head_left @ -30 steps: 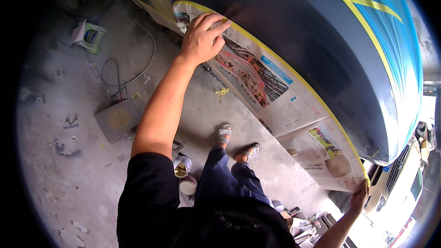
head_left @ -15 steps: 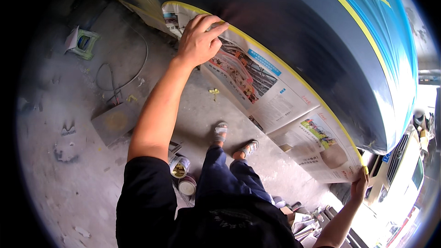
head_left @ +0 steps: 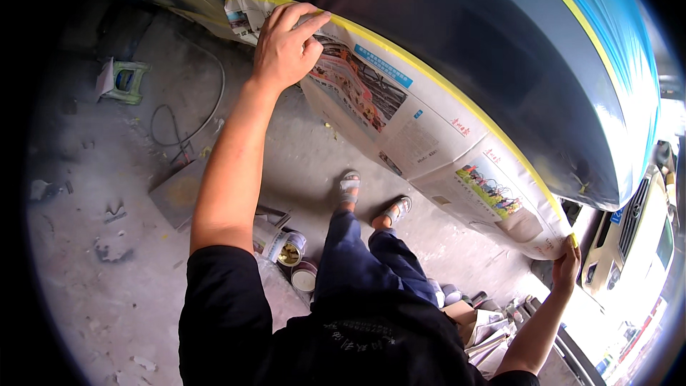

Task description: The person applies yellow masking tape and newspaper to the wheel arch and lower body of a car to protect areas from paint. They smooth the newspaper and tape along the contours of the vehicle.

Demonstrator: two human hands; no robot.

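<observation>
A newspaper sheet point(head_left: 436, 136) edged with yellow masking tape point(head_left: 429, 71) hangs along the lower edge of a dark car body panel point(head_left: 457, 36). My left hand point(head_left: 286, 46) lies over the tape near the sheet's left end. Its fingers are bent but apart, with the index finger stretched along the tape; some fingertips are hidden. At the far right end, my right hand point(head_left: 567, 263) pinches the corner of the sheet and its tape between thumb and fingers. Between my hands the paper bows slightly outward. Blue plastic film point(head_left: 629, 50) covers the body above another tape line.
Paint cans point(head_left: 291, 251) stand by my feet, beside a flat board point(head_left: 179, 189). A small stool point(head_left: 127, 82) and a looped hose point(head_left: 218, 93) are on the concrete floor at left. Scraps point(head_left: 486, 329) lie at lower right, and a pale vehicle point(head_left: 636, 221) stands beyond.
The view has shifted, so the panel and paper sit differently in the picture. The newspaper's lower edge now bows outward more. Both hands keep their places on the taped edge.
</observation>
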